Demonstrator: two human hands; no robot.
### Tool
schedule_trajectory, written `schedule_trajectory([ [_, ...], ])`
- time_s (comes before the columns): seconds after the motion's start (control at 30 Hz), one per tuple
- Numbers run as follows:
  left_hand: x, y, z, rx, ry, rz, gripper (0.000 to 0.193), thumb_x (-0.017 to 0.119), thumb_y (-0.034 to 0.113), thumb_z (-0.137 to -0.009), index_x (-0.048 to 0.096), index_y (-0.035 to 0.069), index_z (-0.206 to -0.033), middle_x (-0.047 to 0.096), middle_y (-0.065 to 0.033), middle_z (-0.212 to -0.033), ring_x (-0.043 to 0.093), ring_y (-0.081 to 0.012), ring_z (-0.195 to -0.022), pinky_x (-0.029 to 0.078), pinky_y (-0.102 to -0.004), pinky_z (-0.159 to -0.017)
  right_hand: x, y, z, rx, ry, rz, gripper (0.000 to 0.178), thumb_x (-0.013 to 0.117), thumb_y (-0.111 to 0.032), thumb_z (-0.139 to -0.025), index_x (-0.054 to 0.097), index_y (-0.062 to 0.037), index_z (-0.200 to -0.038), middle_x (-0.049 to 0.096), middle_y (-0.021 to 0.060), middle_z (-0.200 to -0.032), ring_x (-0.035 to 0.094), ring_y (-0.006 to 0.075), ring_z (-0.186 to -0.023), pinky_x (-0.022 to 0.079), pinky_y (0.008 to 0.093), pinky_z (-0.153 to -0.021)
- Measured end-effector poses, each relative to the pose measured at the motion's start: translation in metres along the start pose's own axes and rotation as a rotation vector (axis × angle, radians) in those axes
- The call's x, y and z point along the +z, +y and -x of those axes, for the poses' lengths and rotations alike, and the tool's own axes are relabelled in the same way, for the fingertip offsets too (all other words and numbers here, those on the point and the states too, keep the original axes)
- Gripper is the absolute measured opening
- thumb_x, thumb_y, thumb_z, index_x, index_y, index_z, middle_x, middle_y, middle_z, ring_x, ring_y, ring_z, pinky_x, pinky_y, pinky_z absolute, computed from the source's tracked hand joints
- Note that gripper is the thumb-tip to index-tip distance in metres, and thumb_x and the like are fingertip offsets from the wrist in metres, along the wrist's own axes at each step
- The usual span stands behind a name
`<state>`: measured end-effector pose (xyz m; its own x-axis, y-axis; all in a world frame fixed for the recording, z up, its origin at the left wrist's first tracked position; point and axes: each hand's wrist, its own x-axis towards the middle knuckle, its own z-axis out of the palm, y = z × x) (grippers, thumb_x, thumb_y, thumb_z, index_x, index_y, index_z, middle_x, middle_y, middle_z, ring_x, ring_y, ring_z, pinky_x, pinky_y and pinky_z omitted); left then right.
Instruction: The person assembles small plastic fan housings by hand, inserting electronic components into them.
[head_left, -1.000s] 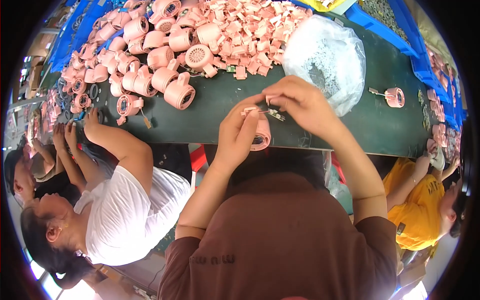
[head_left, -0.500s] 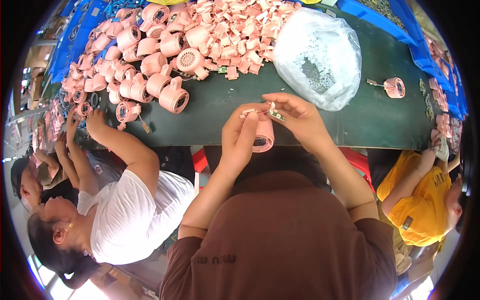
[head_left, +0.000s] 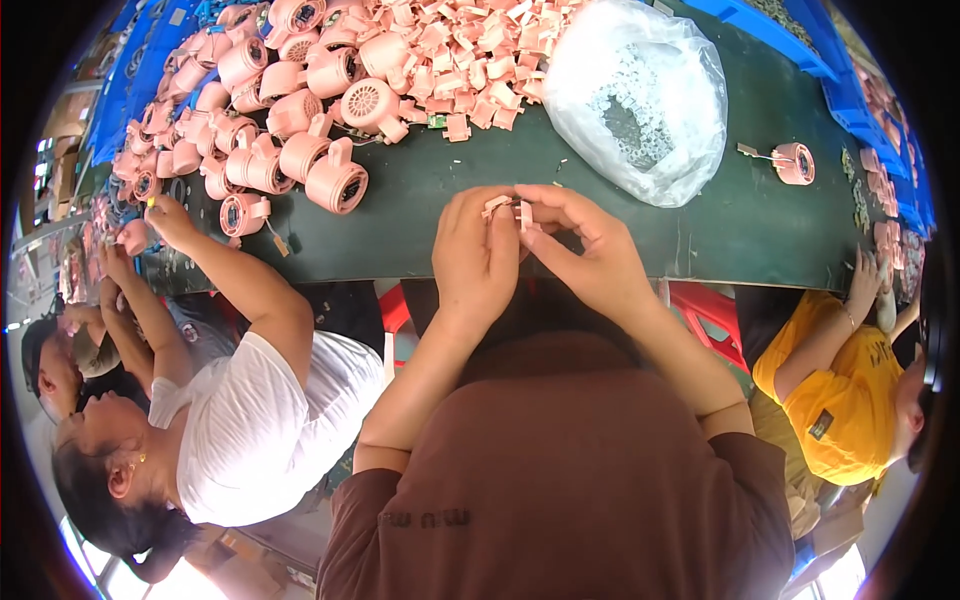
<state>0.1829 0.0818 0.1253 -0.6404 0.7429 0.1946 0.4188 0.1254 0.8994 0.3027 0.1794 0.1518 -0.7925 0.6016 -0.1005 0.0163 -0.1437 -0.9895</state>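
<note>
My left hand point(head_left: 474, 258) is closed around a pink fan housing whose round body is now mostly hidden behind the fingers. A small pink plastic part point(head_left: 493, 206) shows at its thumb and fingertips. Close beside it, my right hand point(head_left: 588, 242) has thumb and forefinger pinched on a small pink plastic piece point(head_left: 525, 215). The fingertips of both hands nearly meet over the near edge of the dark green table point(head_left: 440, 225). The green circuit board cannot be made out between them.
Pink fan housings point(head_left: 335, 182) and a heap of small pink parts point(head_left: 470, 60) fill the table's far left and middle. A clear bag point(head_left: 650, 110) of small translucent pieces lies beyond my right hand. One wired housing point(head_left: 793, 163) lies at right. Co-workers sit on both sides.
The pink housing and green circuit board, visible between my hands before, are now covered. My right fingers have moved left, closer to my left thumb. The left co-worker's hand has shifted left.
</note>
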Motion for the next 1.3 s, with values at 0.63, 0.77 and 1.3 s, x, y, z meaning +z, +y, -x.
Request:
schedule_trajectory([
  [0.63,-0.001,0.004,-0.002,0.145,-0.047,-0.142,0.026,0.046,0.012,-0.093,0.061,0.001,-0.110,0.063,-0.0169,-0.104,0.058,-0.0361,-0.092,0.047,-0.0438,-0.083,0.012,0.012,-0.006,-0.102,0.127,0.105,0.023,0.070,-0.001,-0.089,0.067,0.0019,-0.112,0.070,0.0089,-0.099,0.068,0.0152,-0.090,0.054,0.0285,-0.082],
  [0.77,0.002,0.003,0.000,0.177,-0.030,-0.143,0.024,0.047,0.011,-0.093,0.061,0.000,-0.108,0.063,-0.0170,-0.103,0.056,-0.0369,-0.089,0.045,-0.0444,-0.081,0.018,0.019,-0.002,-0.234,0.252,0.295,0.025,0.074,-0.002,-0.083,0.068,0.0002,-0.108,0.068,0.0089,-0.092,0.064,0.0184,-0.083,0.052,0.0308,-0.075],
  [1.3,-0.008,0.004,-0.005,0.264,-0.153,-0.234,0.017,0.063,0.012,-0.085,0.061,0.005,-0.101,0.062,-0.0122,-0.098,0.057,-0.0340,-0.084,0.047,-0.0416,-0.077,-0.027,-0.001,0.010,-0.093,0.024,0.254,0.024,0.067,-0.004,-0.092,0.068,-0.0015,-0.116,0.071,0.0111,-0.105,0.069,0.0180,-0.094,0.054,0.0292,-0.084],
])
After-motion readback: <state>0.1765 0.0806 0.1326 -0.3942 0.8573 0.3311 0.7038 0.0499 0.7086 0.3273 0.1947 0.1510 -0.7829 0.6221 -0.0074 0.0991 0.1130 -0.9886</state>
